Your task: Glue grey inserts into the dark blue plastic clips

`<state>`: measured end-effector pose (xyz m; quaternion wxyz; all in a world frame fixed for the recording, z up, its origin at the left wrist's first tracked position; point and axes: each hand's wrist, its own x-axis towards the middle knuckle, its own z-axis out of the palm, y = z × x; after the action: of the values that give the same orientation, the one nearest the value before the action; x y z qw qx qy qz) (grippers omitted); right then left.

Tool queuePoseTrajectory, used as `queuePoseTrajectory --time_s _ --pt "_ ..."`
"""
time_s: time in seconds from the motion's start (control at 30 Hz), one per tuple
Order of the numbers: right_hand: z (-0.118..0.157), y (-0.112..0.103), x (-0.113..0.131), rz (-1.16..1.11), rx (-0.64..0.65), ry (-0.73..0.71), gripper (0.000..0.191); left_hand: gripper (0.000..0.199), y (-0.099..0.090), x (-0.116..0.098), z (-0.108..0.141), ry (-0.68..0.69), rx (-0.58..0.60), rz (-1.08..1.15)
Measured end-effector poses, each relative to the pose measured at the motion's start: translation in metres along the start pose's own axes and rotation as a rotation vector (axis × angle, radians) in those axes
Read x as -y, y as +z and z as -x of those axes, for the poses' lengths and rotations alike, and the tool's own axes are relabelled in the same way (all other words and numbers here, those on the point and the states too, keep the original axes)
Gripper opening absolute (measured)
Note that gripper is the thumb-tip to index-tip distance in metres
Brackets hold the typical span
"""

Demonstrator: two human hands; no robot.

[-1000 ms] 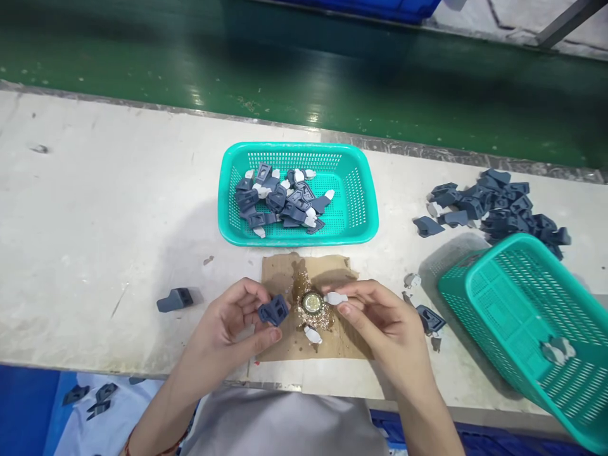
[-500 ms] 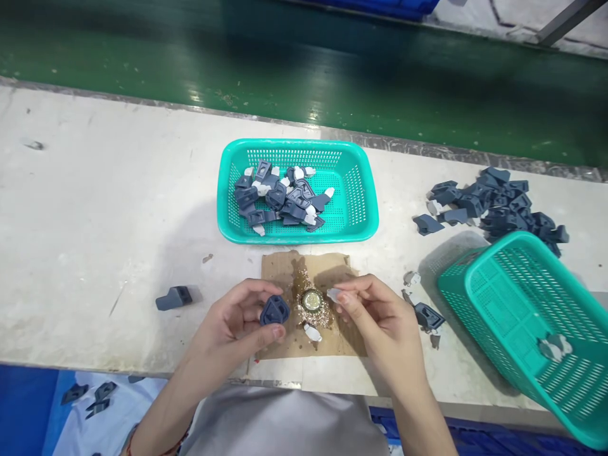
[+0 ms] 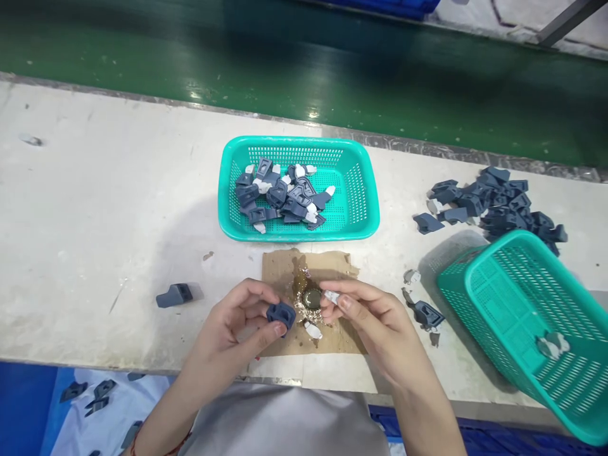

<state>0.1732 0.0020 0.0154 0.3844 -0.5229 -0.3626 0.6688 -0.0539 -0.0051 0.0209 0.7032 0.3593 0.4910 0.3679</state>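
Observation:
My left hand (image 3: 251, 326) pinches a dark blue-grey plastic part (image 3: 280, 316) with a hollow in its face, between thumb and fingers. Opposite it, my right hand (image 3: 373, 316) grips a small white plastic piece (image 3: 332, 296) at its fingertips. The two pieces are apart. Between my hands a small round metal cap (image 3: 312, 298) sits on a stained piece of brown cardboard (image 3: 280, 266), ringed by glittering wet specks. Another white piece (image 3: 313, 330) with a dark end lies on the cardboard just below the cap.
A green basket (image 3: 368, 190) behind the cardboard holds several grey parts with white pieces attached. Right of it lie a heap of grey parts (image 3: 498, 202) and a tilted green basket (image 3: 479, 316) with white pieces inside. One grey part (image 3: 175, 295) lies left. A green belt (image 3: 142, 57) runs behind.
My left hand has turned the grey part and brought it slightly right. My right hand has tilted the white piece and shifted a little left, nearer the cap.

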Motion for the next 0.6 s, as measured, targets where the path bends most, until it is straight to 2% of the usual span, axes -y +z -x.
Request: queuePoseTrajectory --time_s 0.1,0.33,0.47,0.6 --pt "0.0002 0.0002 0.0012 -0.050 -0.003 0.010 0.022 0.015 -0.0005 0.0005 -0.0019 0.038 0.036 -0.017" --pt "-0.0006 0.0010 -0.0003 0.024 -0.049 -0.129 0.013 0.023 0.0061 -0.0052 0.0017 -0.051 -0.066 0.011" --pt "0.0045 -0.0017 -0.0047 0.287 -0.124 -0.236 0.014 0.019 0.0007 0.0010 0.0004 -0.062 0.012 -0.020" --pt "0.0082 -0.0044 -0.0067 0.584 -0.093 -0.399 0.014 0.017 -0.0007 0.0026 -0.0002 0.009 0.022 -0.040"
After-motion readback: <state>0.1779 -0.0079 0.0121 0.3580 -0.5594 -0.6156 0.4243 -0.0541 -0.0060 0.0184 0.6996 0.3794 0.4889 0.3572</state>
